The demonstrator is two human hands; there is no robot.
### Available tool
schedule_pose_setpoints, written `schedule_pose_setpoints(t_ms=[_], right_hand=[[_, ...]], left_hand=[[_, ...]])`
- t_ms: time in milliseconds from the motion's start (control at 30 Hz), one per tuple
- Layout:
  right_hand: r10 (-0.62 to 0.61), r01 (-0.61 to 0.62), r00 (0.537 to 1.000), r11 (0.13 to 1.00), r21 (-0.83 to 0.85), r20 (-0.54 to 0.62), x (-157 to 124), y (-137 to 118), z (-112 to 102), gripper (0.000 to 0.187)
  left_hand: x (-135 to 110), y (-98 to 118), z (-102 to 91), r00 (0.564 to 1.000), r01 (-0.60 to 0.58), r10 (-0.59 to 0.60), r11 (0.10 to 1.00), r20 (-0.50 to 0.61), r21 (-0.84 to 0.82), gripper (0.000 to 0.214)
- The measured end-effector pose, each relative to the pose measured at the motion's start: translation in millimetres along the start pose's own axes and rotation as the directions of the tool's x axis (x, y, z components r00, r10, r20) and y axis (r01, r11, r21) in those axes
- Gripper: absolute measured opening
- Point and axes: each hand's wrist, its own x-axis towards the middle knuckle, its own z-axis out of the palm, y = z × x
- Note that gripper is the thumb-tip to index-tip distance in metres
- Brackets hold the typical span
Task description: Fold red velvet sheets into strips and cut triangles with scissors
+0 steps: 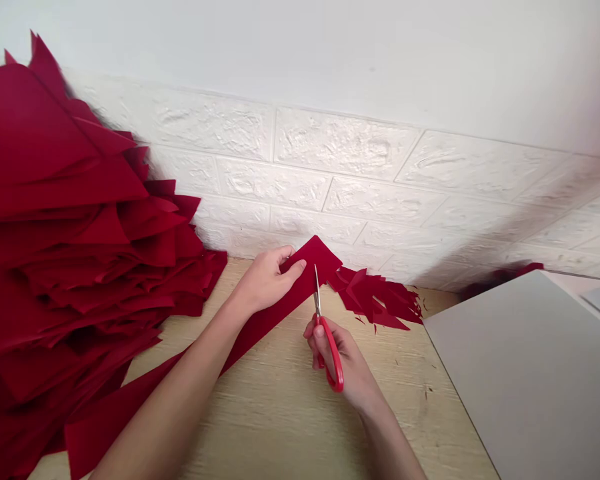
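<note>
My left hand (266, 280) pinches the far end of a long dark red strip of felt-like sheet (260, 321) that runs from the lower left up to the wall. My right hand (341, 363) grips red-handled scissors (325, 333), fingers through the loops. The blades point away from me and meet the strip just right of my left thumb. The strip's pointed end (320, 257) sticks up beyond the blades.
A big heap of dark red cut sheets (65, 240) fills the left side. Small red offcuts (380, 297) lie by the white brick-pattern wall (340, 180). A grey flat board (530, 373) covers the right of the wooden table (280, 413).
</note>
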Motion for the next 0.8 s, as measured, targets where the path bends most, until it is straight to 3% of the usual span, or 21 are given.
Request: schedule_pose_setpoints(t_ms=[333, 800], right_hand=[[0.033, -0.033, 0.999, 0.999, 0.018, -0.012, -4.5, 0.8, -0.2, 0.065], [0.045, -0.044, 0.998, 0.999, 0.031, -0.045, -2.8, 0.7, 0.8, 0.065]], left_hand=[[-0.2, -2.1, 5.1, 1.000, -0.028, 0.028, 0.996, 0.004, 0.080, 0.024], [1.1, -4.4, 5.6, 0.996, 0.017, -0.016, 1.000, 0.084, -0.007, 0.023]])
